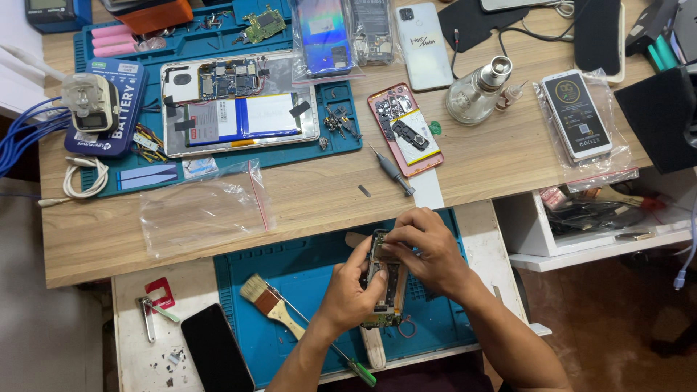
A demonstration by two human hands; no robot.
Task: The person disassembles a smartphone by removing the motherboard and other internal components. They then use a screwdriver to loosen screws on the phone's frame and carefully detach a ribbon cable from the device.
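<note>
My left hand (353, 284) grips the side of an opened phone body (387, 284) with a bare circuit board, held above a blue work mat (305, 268). My right hand (425, 245) pinches at the phone's top end with fingertips together. A paintbrush (271, 303) with a pale handle lies on the mat left of my hands. A green-handled screwdriver (356, 369) lies under my left forearm.
An opened tablet (239, 107) rests on a second blue mat at the back. A pink opened phone (404, 129), a grey screwdriver (392, 171), a glass bottle (475, 93), bagged phones (577, 115) and a clear plastic bag (203, 207) lie on the wooden table. A black phone (216, 350) lies bottom left.
</note>
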